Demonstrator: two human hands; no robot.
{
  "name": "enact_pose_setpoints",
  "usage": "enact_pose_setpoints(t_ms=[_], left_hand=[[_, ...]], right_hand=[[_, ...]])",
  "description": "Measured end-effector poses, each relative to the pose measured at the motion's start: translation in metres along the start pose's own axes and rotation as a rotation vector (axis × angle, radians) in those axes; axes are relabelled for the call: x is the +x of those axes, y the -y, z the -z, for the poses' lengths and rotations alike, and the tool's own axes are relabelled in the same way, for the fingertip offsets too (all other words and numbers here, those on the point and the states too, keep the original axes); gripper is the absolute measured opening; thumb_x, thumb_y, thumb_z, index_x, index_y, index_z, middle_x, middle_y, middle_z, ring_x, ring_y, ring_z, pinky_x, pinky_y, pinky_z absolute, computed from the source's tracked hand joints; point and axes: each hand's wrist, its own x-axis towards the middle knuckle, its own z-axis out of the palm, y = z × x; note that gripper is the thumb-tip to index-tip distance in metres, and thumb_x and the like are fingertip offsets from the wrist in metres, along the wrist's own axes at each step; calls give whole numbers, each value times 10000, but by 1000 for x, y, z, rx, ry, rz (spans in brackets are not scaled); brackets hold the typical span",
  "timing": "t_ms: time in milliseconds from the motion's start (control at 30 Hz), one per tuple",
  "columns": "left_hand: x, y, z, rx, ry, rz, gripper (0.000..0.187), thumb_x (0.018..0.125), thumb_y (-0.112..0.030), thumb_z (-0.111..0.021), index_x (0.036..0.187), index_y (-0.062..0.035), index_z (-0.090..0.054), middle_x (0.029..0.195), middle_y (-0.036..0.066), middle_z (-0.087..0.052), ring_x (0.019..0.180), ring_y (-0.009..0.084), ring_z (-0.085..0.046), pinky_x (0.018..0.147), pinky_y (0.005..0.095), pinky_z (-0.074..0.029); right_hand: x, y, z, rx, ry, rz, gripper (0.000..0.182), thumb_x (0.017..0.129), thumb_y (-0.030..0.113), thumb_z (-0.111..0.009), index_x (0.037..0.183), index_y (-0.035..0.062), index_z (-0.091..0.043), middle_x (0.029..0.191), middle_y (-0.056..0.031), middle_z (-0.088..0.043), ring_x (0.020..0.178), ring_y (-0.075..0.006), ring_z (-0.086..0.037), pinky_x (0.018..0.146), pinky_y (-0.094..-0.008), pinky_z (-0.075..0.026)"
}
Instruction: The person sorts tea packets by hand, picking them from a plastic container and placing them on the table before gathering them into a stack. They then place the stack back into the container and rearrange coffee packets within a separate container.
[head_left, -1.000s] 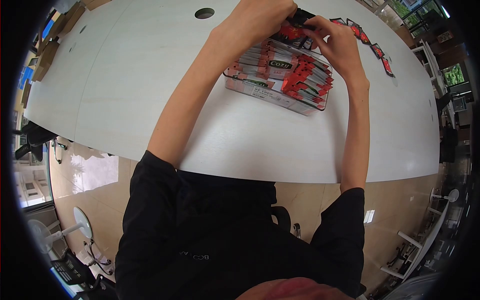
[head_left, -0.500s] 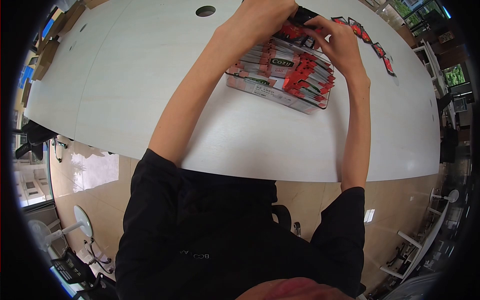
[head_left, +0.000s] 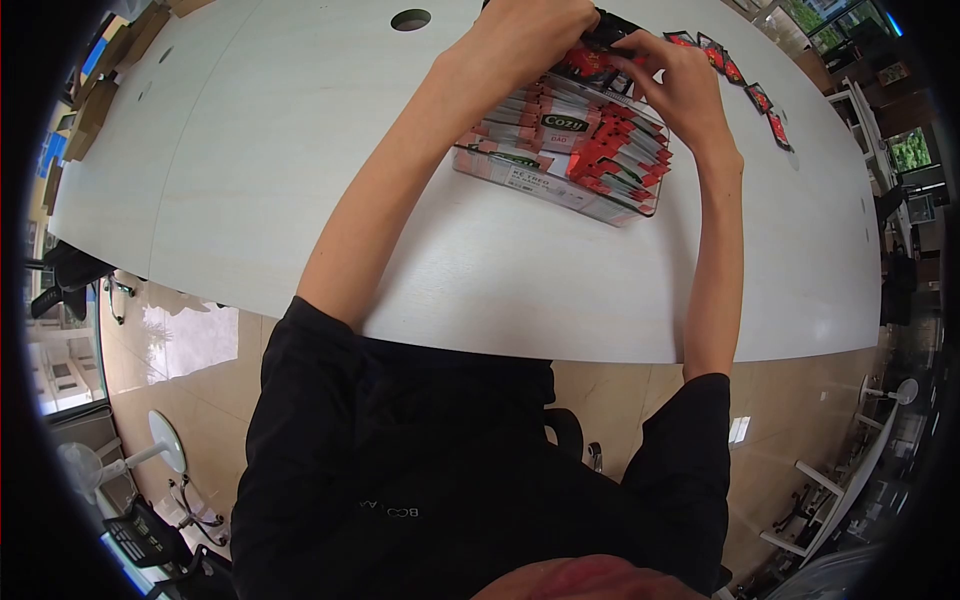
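Note:
A clear box (head_left: 632,217) of pink and red Cozy sachets (head_left: 563,124) stands on the table, tilted slightly in view. Red-and-black sachets (head_left: 590,62) fill its far side. My right hand (head_left: 683,88) reaches over the far right corner, thumb and fingers closed on a red-and-black sachet. Curled over the far left side is my left hand (head_left: 540,35), beside a black item (head_left: 615,27) at the back. Its fingertips, and whatever they grip, are mostly hidden.
Several red-and-black sachets (head_left: 758,98) lie in a curved row on the white table (head_left: 480,270), right of the box. A round cable hole (head_left: 411,20) is at the far left. Cardboard boxes (head_left: 92,115) line the left edge.
Almost nothing differs. My hands make only slight shifts at the far side of the box, and the box stays in place.

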Motion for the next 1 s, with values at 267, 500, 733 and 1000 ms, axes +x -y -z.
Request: enact_pose_setpoints(t_ms=[267,500,733,1000], left_hand=[[0,-6,-1,60,11,-8,102,875,-43,-621,852,-95,-706,801,137,-717,817,308,-725,941,436,-496],[1,-4,-1,11,45,14,95,881,-57,-626,863,-93,-712,810,138,-725,829,314,-730,973,456,-484],[-8,-7,-2,-5,105,46,256,834,-18,-691,1038,-134,-794,917,93,-765,834,263,-709,976,367,-453],[-1,-18,6,16,3,-15,76,776,-58,-698,812,-125,-698,745,91,-703,771,289,-709,899,396,-450]], right_hand=[[-1,4,5,-26,29,-35,181,951,217,-727,1111,137,-756,682,-72,-725,581,-200,-696,606,-341,-500],[-2,5,4,-39,33,-43,192,944,245,-737,1096,132,-763,679,-81,-719,590,-217,-693,615,-353,-501],[-3,4,-6,-152,52,-17,259,932,322,-747,1111,136,-768,761,-120,-721,721,-310,-690,676,-411,-519],[-5,3,3,-114,-30,36,395,800,408,-850,1057,127,-745,753,-49,-710,661,-243,-668,618,-390,-482]])
